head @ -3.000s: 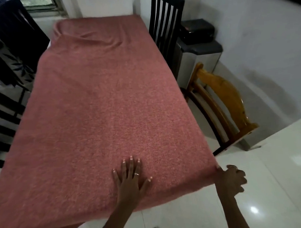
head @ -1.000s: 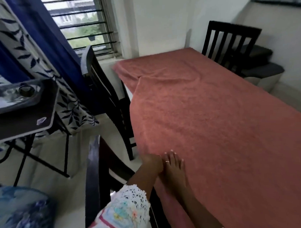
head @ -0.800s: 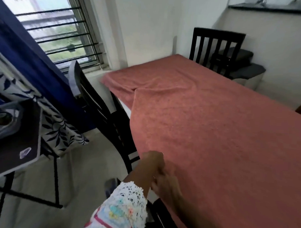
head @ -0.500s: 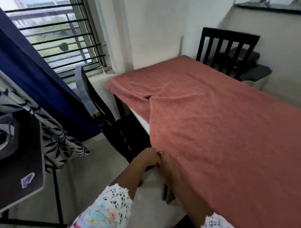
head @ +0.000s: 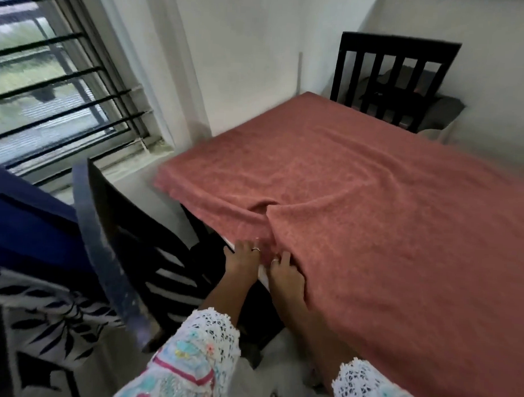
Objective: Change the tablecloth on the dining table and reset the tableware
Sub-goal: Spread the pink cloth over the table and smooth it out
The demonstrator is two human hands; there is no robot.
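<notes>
A pink-red tablecloth (head: 373, 202) covers the dining table, with a fold and wrinkles near its left edge. A thin white strip of the table edge (head: 263, 276) shows between my hands. My left hand (head: 243, 258) and my right hand (head: 283, 269) are side by side at that left edge, below the fold. Both grip the hanging hem of the cloth, fingers curled into the fabric. No tableware is in view.
A dark chair (head: 128, 247) stands close to my left, pushed toward the table. Another dark chair (head: 389, 81) stands at the far end by the wall. A barred window (head: 56, 96) and blue curtain (head: 19, 219) are on the left.
I have moved along the table's left side toward the window end. Both hands slid forward along the cloth's edge up to the fold, and the fold has bunched up more.
</notes>
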